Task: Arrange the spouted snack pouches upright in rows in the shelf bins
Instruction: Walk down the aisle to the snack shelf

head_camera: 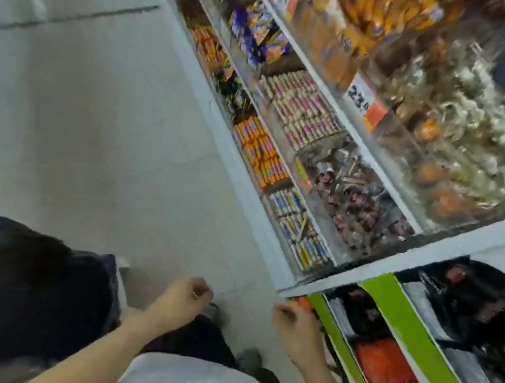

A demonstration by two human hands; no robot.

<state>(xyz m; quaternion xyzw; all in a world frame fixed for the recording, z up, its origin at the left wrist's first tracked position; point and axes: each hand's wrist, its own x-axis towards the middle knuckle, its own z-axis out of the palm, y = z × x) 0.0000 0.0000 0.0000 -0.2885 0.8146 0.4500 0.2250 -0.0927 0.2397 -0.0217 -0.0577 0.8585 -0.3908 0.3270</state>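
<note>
Pale shop floor runs down the left, and a white shelf unit slants across the right, everything smeared by motion blur. Three tiers of clear bins show, packed with wrapped sweets, and two price tags hang on the top tier. Below, green-edged bins hold the pouches: an orange batch in the nearer bin, dark ones in the farther; no count possible through the blur. Two bare hands are out front. Left hand hangs over the floor, fingers curled, nothing visible in it. Right hand sits by the near bin's edge, fingers curled, something orange at the fingertips; whether it grips it, I cannot tell. A dark bag sits low left.
</note>
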